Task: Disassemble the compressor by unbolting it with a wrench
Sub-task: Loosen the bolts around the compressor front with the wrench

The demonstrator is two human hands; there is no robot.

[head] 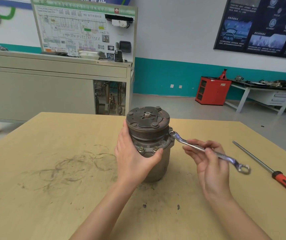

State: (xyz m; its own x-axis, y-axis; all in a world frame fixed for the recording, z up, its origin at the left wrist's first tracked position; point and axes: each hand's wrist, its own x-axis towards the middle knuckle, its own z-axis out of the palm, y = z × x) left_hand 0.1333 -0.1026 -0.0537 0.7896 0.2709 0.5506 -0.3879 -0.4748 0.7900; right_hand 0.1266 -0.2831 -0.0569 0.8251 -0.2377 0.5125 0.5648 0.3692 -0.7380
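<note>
Compressor (149,135) upright, grey, grimy; grooved pulley on top, flange bolted.

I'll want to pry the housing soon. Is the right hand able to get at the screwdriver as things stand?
Probably yes: the screwdriver lies on bare table just beyond the right hand, nothing between. But that hand grips the wrench, so it must free itself first.

Workshop: wiring board (73,30), tool cabinet (214,90)

A smudged tan table (52,170) bears the compressor (147,118), standing upright. A red-handled screwdriver (284,181) lies near its right edge.
</note>
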